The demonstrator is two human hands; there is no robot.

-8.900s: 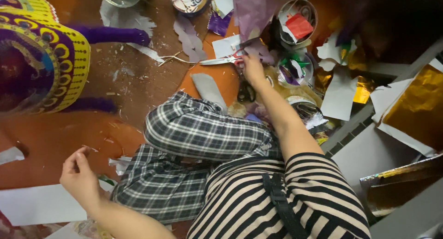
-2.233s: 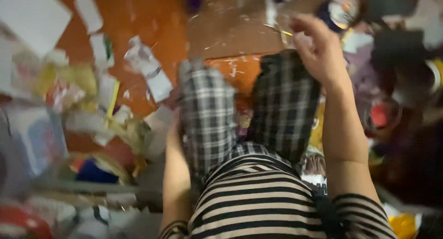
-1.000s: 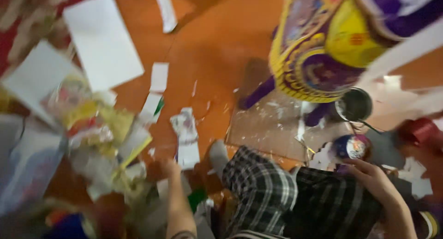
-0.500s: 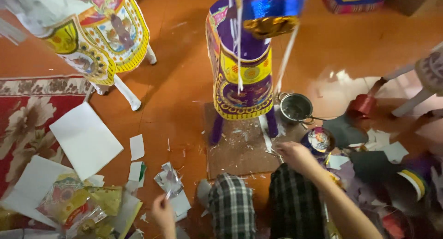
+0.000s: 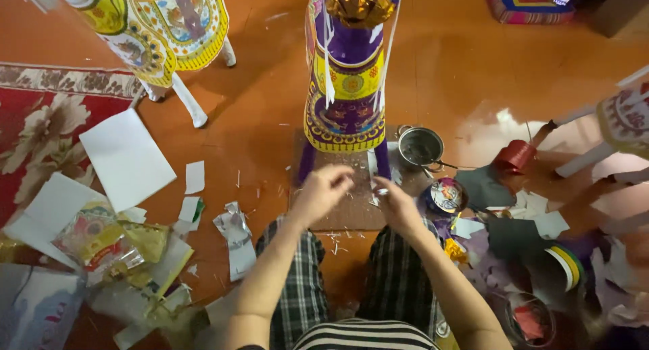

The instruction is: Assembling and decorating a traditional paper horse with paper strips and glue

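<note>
Nearest the camera, the person sits on the orange floor (image 5: 270, 86) in checked trousers, both forearms stretched forward. The left hand (image 5: 322, 191) is loosely curled, fingers bunched together, though motion blur hides whether it pinches anything. The right hand (image 5: 394, 202) is closed at the fingertips on a small pale paper scrap (image 5: 380, 191), held just between the two hands above a brown cardboard sheet (image 5: 351, 201).

Just past the hands stands the purple and yellow paper figure (image 5: 345, 86), its legs resting on the cardboard, white strips hanging down its front. To its right sit a small metal pot (image 5: 420, 147) and a round tin (image 5: 446, 194), near the right hand. Cut paper and foil (image 5: 233, 235) litter the floor to the left, with white sheets (image 5: 125, 157) further out.

A likely risk is that the light scrap slips from the fingertips and vanishes among the similar offcuts. Another is a wrist brushing the hanging strips or knocking the pot, since both stand close to the working spot.
</note>
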